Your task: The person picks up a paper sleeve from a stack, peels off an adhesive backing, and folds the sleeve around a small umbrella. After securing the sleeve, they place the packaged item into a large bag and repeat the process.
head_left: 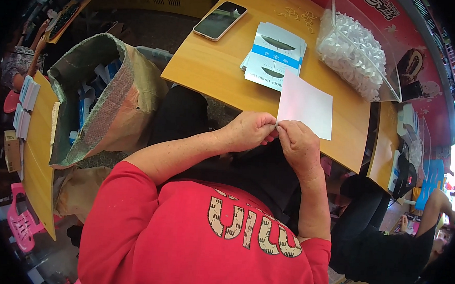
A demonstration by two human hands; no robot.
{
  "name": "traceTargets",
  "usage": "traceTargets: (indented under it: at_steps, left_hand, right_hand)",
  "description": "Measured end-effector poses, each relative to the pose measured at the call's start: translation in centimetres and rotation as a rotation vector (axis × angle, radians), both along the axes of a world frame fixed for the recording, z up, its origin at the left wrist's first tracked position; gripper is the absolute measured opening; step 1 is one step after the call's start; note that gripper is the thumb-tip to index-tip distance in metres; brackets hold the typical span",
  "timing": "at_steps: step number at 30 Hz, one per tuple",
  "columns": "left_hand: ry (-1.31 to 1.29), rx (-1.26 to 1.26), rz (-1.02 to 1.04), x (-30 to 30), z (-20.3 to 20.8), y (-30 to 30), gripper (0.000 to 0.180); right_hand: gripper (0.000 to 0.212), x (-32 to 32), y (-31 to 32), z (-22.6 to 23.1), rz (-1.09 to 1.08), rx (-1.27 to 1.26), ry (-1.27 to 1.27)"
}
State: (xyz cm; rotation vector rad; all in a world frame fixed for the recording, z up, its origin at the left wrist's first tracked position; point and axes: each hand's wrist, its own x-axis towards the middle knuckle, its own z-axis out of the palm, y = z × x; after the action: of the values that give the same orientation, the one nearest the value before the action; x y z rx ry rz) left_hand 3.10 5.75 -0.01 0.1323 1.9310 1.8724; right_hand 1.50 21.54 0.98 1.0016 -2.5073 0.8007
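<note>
Over my lap, close to the table's front edge, my two hands meet fingertip to fingertip. My left hand [250, 129] is closed in a pinch, its thumb and forefinger touching the other hand's fingertips. My right hand [300, 146] pinches at the near left corner of a blank white card [307, 106]. A tiny pale bit shows between the fingertips, too small to name. Beyond the card, partly under it in view, lies a stack of printed cards [274, 54] with a blue band and umbrella pictures.
On the wooden table [210, 71] are a phone [220, 21], thin pale loops [298, 17] and a clear bin [395, 81] of curly white strips. A large open woven sack [119, 105] stands at my left. Another person [386, 248] sits at the right.
</note>
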Motion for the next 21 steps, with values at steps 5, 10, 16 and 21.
traceTargets:
  at_steps: [5, 10, 16, 21]
  left_hand:
    - [0.468, -0.336, 0.01, -0.1, -1.1, 0.2, 0.019]
    - [0.519, -0.373, 0.028, 0.0, -0.7, 0.4, 0.018]
    - [0.11, -0.058, 0.016, 0.3, 0.1, 0.0, 0.018]
    - [0.008, 0.048, 0.018, 0.4, 0.8, -0.1, 0.018]
  right_hand:
    - [0.006, -0.1, -0.2, 0.2, 0.009, 0.154, 0.044]
    - [0.006, -0.1, -0.2, 0.4, 0.02, 0.231, 0.101]
    - [0.002, 0.1, -0.2, 0.1, -0.037, -0.03, -0.063]
    - [0.004, 0.2, 0.2, 0.1, -0.139, -0.137, -0.239]
